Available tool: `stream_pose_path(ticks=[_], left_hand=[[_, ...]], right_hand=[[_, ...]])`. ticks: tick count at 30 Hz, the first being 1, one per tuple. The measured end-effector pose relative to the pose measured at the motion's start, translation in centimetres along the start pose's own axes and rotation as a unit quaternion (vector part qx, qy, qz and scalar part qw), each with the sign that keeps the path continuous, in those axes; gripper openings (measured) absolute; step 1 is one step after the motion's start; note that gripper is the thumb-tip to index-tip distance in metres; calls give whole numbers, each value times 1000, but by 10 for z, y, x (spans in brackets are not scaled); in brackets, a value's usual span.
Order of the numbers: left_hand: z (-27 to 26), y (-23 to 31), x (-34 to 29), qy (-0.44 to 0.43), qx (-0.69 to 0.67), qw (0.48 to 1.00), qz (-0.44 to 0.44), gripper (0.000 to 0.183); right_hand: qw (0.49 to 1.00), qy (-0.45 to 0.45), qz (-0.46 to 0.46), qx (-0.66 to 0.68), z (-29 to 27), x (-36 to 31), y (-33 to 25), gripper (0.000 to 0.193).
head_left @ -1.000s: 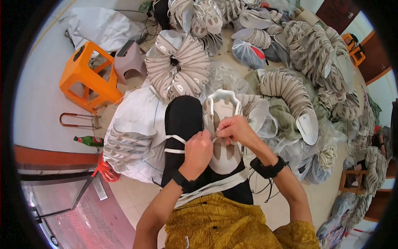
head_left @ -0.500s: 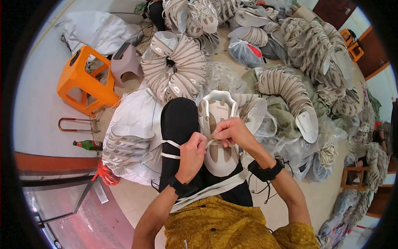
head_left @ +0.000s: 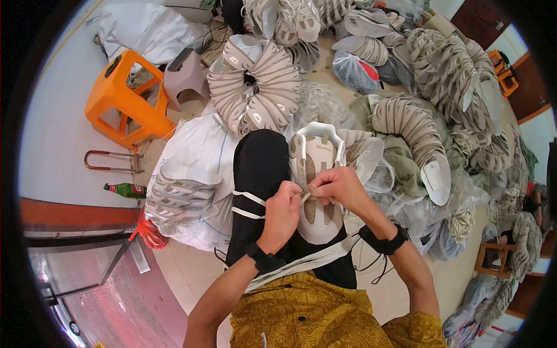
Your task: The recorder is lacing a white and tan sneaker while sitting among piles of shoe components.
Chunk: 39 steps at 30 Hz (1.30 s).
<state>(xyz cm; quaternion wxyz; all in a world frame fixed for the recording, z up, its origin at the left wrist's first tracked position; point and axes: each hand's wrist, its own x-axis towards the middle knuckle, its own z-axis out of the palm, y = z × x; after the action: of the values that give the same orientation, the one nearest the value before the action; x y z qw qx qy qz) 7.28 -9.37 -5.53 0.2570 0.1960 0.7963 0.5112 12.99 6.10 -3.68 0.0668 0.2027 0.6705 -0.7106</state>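
Note:
A pale grey and beige shoe upper (head_left: 321, 231) with mesh panels lies over my right thigh, its toe pointing toward me. At its lowest eyelets my left hand (head_left: 281, 213) pinches a white shoelace (head_left: 249, 213), whose strands trail over my black left trouser leg (head_left: 260, 162). My right hand (head_left: 341, 188) is closed at the same spot, fingertips pressed together on the lace near the shoe's middle. The fingers partly hide the lace's path through the eyelets. A bundle of white laces (head_left: 307, 264) stretches across my lap beneath both wrists.
Stacked uppers (head_left: 185, 191) rest on a white sack (head_left: 185, 139) at left. A ring of uppers (head_left: 255, 84) lies ahead, and another curved stack (head_left: 409, 124) to the right. An orange stool (head_left: 125, 98), a green bottle (head_left: 125, 189) and plastic bags (head_left: 355, 72) stand around.
The whole view has shifted slightly, so the scene sits a little farther right. Both hands stay pinched at the shoe's lower eyelets, with only small finger movement.

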Motion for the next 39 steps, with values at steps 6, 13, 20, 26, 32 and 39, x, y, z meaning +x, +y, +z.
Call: stream_pose_path(ticks=[6,13,20,26,32,39], left_hand=[[-1,-1,-3,10,29,998,54,8],[-3,-1,-2,-15,5,999,29,7],[-1,-2,-2,-1,1,999,35,5],[-1,-3,-1,-8,-10,1000,26,5],[1,0,-1,3,-15,1000,21,6],[2,3,0,26,47,998,43,4]], right_hand=[[966,16,-108,-236,2,8,-6,8],[998,3,32,-51,0,9,-9,6],[999,8,45,-24,-1,8,-11,10],[998,10,58,-16,-2,8,-9,10],[999,11,44,-2,-1,8,-6,8],[1000,-15,20,13,-1,8,-7,7]])
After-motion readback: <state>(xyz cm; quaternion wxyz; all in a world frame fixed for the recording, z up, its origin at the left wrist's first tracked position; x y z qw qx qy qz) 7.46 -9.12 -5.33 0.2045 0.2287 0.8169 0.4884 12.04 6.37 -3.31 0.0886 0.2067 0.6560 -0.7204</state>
